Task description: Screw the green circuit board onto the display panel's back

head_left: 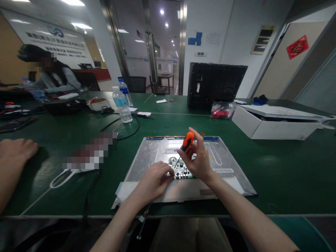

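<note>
My right hand (198,159) is closed around the orange and black handle of a screwdriver (188,140). The screwdriver is tilted, its thin shaft running down to the left side of a green circuit board (183,171). This board sits on a flat silver panel (228,164), which looks like the back of a display panel. At the board's left edge, my left hand (156,178) has its thumb and fingertips bent together near the screwdriver tip. Whatever is between those fingertips is hidden. A blue strip (183,139) runs along the panel's far edge.
The green table (283,168) bears a white box (273,126), a black monitor (215,85), a bag with red contents (223,110), water bottles (123,106) and cables (133,131). Another person's hand (19,150) rests at left; a person (52,73) sits further back.
</note>
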`<control>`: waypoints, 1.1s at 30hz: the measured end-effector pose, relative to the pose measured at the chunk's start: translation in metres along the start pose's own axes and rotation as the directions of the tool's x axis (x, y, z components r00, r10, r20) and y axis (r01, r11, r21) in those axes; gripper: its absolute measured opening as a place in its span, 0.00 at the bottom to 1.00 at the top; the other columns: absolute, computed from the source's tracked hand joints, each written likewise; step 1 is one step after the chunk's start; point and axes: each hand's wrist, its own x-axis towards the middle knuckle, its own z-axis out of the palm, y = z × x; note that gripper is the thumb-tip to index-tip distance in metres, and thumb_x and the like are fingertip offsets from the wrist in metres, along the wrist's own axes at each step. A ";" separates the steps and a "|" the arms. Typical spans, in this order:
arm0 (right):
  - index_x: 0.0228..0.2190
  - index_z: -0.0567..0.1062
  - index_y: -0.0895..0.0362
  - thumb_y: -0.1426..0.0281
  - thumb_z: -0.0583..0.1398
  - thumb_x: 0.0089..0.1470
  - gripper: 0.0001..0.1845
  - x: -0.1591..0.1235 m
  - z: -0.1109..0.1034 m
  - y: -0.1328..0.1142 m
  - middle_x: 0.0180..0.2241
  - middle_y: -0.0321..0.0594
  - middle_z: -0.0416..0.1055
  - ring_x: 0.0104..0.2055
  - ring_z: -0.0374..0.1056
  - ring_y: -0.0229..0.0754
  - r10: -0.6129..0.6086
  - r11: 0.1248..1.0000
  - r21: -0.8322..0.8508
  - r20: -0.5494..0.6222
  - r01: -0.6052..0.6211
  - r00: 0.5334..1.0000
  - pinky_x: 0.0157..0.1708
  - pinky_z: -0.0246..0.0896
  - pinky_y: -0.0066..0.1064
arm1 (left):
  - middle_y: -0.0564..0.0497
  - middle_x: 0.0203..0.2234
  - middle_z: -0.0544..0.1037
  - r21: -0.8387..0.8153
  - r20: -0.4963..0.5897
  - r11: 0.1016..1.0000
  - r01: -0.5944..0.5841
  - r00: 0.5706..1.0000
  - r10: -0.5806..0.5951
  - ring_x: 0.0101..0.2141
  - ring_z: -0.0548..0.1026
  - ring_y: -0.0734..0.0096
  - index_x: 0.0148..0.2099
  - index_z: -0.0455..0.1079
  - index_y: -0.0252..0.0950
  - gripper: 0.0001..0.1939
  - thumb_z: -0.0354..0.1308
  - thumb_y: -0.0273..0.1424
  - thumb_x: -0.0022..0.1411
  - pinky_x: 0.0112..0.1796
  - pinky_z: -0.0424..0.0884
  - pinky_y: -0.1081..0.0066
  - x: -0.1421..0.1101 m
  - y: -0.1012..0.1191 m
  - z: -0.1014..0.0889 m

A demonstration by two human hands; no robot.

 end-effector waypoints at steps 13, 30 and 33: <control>0.62 0.53 0.52 0.68 0.60 0.58 0.34 -0.004 0.001 -0.002 0.25 0.28 0.68 0.18 0.60 0.30 0.016 1.000 0.003 0.062 -0.016 0.998 0.17 0.57 0.21 | 0.50 0.31 0.76 -0.094 -0.007 0.991 0.093 0.996 -0.094 0.34 0.72 0.66 0.37 0.68 0.37 0.06 0.51 0.24 0.58 0.35 0.66 0.68 0.000 0.002 -0.002; 0.62 0.54 0.52 0.71 0.59 0.56 0.35 -0.007 0.004 -0.001 0.26 0.28 0.67 0.18 0.59 0.30 0.014 0.999 0.047 0.141 -0.020 0.990 0.18 0.56 0.21 | 0.52 0.30 0.75 -0.118 -0.020 0.989 0.086 0.996 -0.089 0.32 0.72 0.68 0.36 0.67 0.37 0.05 0.52 0.24 0.58 0.33 0.66 0.70 0.000 0.000 0.001; 0.62 0.54 0.52 0.71 0.60 0.56 0.35 -0.007 0.004 -0.002 0.26 0.28 0.67 0.17 0.60 0.29 0.011 0.999 0.041 0.143 -0.017 0.990 0.18 0.56 0.21 | 0.52 0.30 0.75 -0.118 -0.016 0.989 0.088 0.996 -0.091 0.32 0.72 0.68 0.36 0.67 0.37 0.04 0.53 0.24 0.58 0.33 0.66 0.70 0.000 0.001 0.000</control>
